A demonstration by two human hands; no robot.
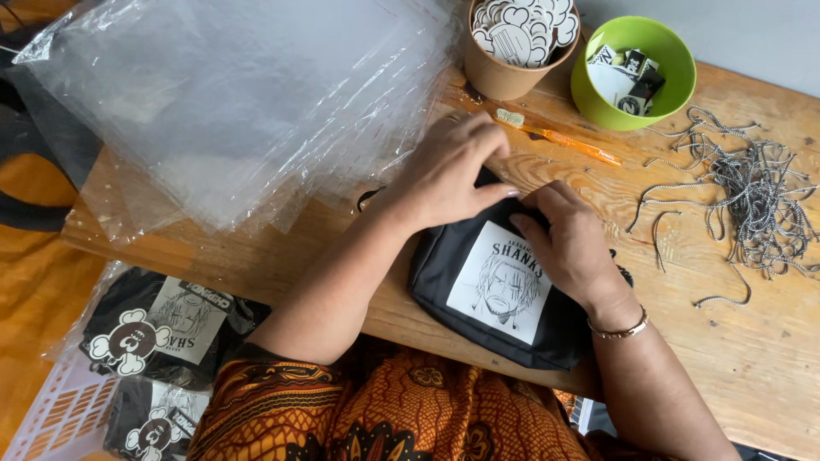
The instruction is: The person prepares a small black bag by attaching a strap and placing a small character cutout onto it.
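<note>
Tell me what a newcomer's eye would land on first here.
First, both hands, the left hand and the right hand, pressing on a black pouch with a white portrait patch at the table's near edge. Next, the big heap of clear plastic bags at upper left. Then the lime green bowl at the top and the tangle of grey cords on the right.

Both hands cover the pouch's [487,290] top edge; plastic sheets [231,94] and paper cup [511,51] run off the top; bowl [632,72] contents unclear
</note>
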